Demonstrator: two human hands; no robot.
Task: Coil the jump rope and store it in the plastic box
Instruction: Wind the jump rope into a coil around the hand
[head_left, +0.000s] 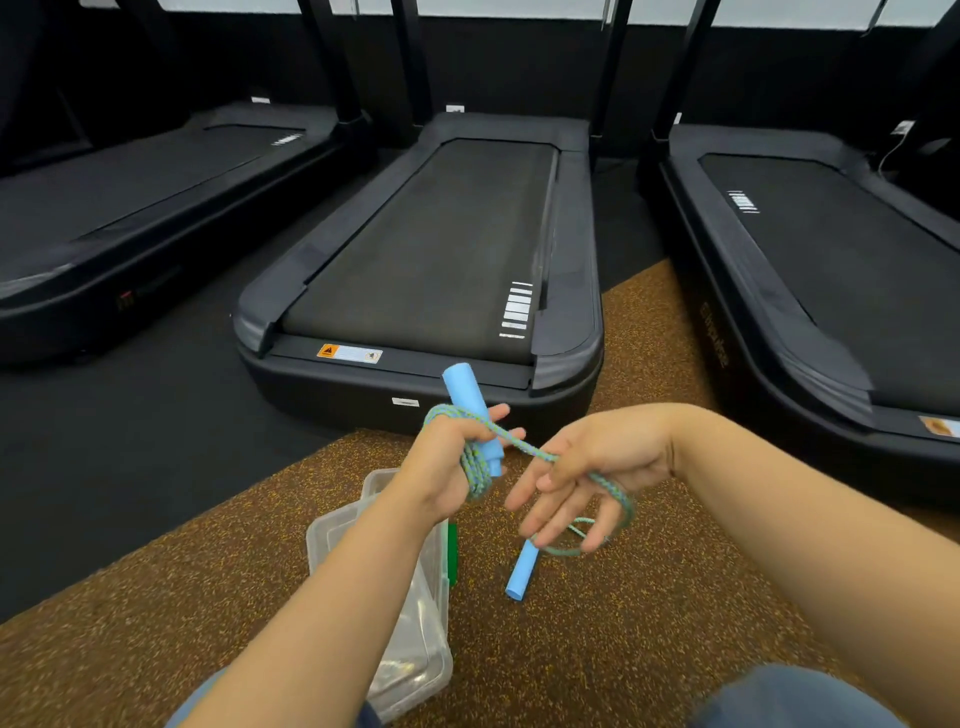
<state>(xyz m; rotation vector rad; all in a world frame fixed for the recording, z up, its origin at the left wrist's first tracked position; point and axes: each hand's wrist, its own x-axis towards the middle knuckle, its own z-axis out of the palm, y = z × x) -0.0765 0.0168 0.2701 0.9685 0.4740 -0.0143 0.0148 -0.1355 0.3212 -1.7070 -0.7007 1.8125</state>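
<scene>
Treadmills fill the far side of the scene, one at the left (130, 208), one in the middle (431, 249) and one at the right (831, 270), all well beyond the fingers of both hands. Nearer, under the left forearm and below the left fingers, a clear plastic box (415, 649) sits on the speckled brown floor (597, 649), with a green piece (452, 553) at its right edge; what lies inside the box is too blurred to tell. The left hand (447, 467) is closed around one blue handle (470, 410) of the jump rope, the handle standing tilted with its upper end poking out above the fingers and its lower end showing just below them. Several turns of the blue-green rope (475, 465) are looped around this hand, running over the back of the hand and down past the curled fingers. From there a single strand crosses the gap to the right hand (597, 478), which pinches it between thumb and forefinger while the other fingers hang spread apart and pointing down. The strand continues around the far side of those fingers and curves in a loose loop beneath them. The second blue handle (522, 571) hangs just below the right fingertips, slanted, near the box but apart from it.
</scene>
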